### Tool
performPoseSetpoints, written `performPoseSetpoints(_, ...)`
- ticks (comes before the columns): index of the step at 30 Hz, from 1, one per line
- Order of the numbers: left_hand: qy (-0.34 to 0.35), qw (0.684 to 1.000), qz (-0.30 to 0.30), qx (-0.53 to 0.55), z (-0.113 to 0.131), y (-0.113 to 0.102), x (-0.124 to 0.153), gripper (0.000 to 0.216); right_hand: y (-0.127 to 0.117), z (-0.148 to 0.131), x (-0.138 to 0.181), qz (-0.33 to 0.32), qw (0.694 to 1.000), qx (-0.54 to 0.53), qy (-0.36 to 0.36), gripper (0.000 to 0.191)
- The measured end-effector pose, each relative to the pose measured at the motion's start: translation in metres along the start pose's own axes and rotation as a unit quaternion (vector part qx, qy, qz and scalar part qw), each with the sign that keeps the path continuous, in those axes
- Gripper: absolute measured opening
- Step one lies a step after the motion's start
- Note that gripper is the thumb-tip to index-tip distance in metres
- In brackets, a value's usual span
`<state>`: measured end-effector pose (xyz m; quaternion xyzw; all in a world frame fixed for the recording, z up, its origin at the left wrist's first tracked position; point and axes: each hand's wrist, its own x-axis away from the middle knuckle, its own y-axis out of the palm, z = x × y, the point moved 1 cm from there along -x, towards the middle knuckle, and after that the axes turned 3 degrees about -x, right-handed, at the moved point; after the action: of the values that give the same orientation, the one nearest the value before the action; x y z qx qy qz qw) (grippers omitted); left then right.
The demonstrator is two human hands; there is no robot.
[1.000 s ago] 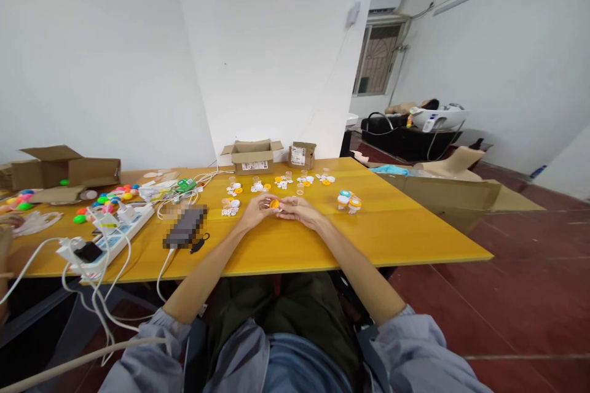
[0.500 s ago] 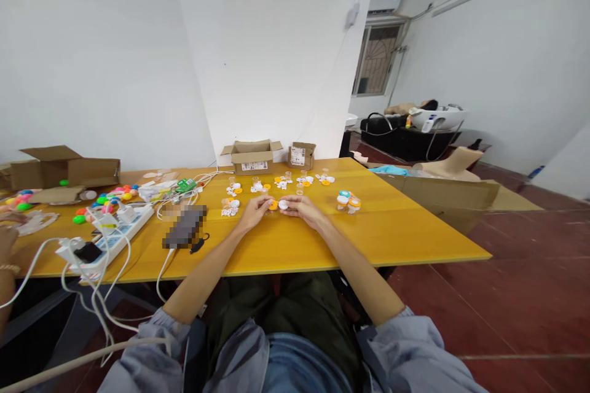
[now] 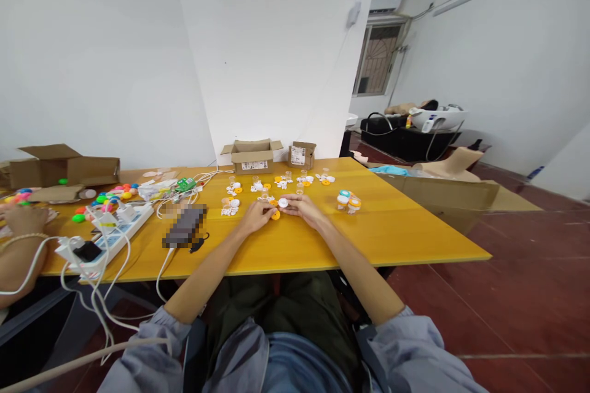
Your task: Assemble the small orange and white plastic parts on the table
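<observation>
Both of my hands rest on the yellow table [image 3: 396, 230] near its middle. My left hand [image 3: 256, 216] is curled, its fingertips pinching a small orange cap [image 3: 275, 215] that lies at the table surface. My right hand [image 3: 300, 207] is closed in a pinch on a small white cap [image 3: 283, 202]. Just beyond my fingers lie several small clear vials with orange and white caps and white labels [image 3: 281, 183]. A little cluster of capped vials [image 3: 348, 201] stands to the right of my right hand.
Two open cardboard boxes [image 3: 251, 156] stand at the table's far edge. A dark phone [image 3: 185, 226], a power strip with white cables [image 3: 108, 234] and coloured balls [image 3: 108, 199] lie to the left. Another person's hand [image 3: 23, 221] shows at the far left. Flat cardboard [image 3: 454, 193] lies right.
My hands, joined around the orange cap a second ago, have parted. The left hand lowered the orange cap toward the table; the right now pinches a white cap. The other person's hand moved into view.
</observation>
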<state>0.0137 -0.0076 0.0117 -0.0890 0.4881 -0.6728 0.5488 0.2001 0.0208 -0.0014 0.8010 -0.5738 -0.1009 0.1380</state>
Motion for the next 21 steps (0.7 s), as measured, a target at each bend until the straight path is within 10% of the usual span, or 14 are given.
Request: performPoseSetpoints(21, 0.037, 0.996, 0.047, 0.068, 0.0, 0.0042, -0.0007, 0.016, 0.0049, 0.0022, 0.0042, -0.061, 0.997, 0.034, -0.028, 0.014)
